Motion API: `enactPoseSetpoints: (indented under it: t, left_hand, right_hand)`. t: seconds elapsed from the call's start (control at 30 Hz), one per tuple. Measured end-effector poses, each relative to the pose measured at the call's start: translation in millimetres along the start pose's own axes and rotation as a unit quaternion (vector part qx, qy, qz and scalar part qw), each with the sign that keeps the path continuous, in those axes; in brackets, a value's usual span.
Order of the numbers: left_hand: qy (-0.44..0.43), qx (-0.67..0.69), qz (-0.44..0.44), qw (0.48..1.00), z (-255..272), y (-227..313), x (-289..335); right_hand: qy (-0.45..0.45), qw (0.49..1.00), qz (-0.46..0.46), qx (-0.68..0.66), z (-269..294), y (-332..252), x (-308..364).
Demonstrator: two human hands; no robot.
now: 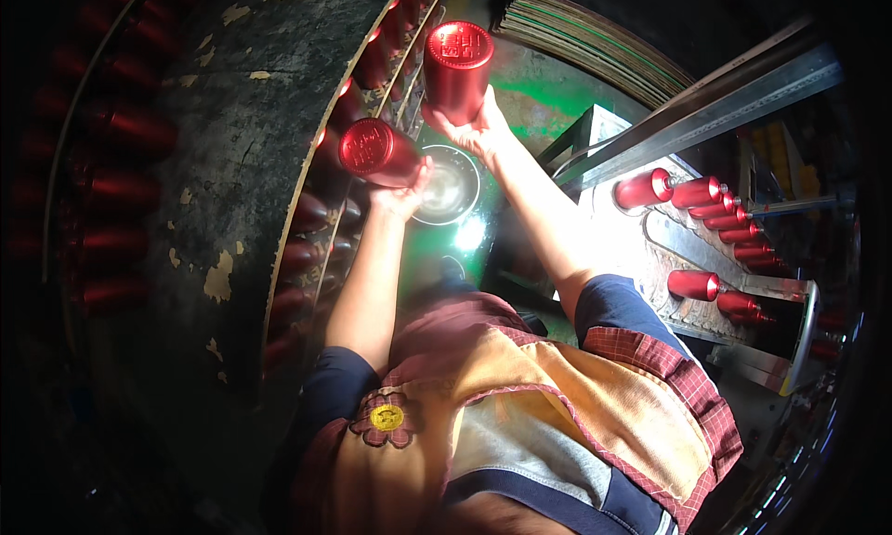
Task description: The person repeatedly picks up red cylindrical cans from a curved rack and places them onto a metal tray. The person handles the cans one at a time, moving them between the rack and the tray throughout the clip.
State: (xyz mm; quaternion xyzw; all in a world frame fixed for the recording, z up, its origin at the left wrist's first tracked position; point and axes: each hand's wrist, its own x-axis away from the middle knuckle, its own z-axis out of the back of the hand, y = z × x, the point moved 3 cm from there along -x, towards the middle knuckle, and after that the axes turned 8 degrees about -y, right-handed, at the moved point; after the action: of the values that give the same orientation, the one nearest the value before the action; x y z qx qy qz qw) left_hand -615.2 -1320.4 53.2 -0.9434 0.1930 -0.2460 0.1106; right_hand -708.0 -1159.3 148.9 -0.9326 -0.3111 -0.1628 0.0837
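**Left bottle [381, 152] and right bottle [457, 75] held, both right of the dark panel [232, 136]**

The left bottle, glossy red, is near the dark panel's right edge; the right bottle, also red, is farther from that edge. The person's left grip [403, 197] is partly closed around the left bottle's body, its fingers mostly hidden. The right grip [476, 131] is wrapped around the end of the right bottle nearer the wrist.

The left forearm [364, 280] runs alongside the panel; the right forearm [539, 205] reaches diagonally in toward it. The left bottle's embossed round end faces the camera, tipped toward the panel, its long axis slanting away from the panel into the grip. The right bottle's embossed end also faces the camera, its long axis running back toward the hand.

A pale round disc [450, 187] is right of the panel. Well right of the panel, a metal rack [688, 247] carries red bottles [697, 193].
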Motion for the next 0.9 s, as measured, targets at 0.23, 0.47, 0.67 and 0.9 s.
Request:
enactPoseSetpoints:
  t: [0.23, 0.47, 0.67, 0.9]
  left_hand:
    - [0.003, -0.048, -0.011, 0.999, -5, 8, -55]
    - [-0.004, -0.115, -0.034, 0.993, -5, 11, -65]
    - [-0.082, -0.089, -0.061, 0.991, 30, 2, -11]
    - [-0.303, -0.141, 0.136, 0.933, 63, -19, 55]
  right_hand:
    - [-0.076, 0.996, -0.039, -0.018, 15, -21, -26]
    - [-0.109, 0.989, -0.074, -0.066, 20, -22, -16]
    - [-0.154, 0.984, -0.02, -0.086, 28, -2, 65]
    - [-0.086, 0.983, 0.16, -0.021, 102, 14, 264]
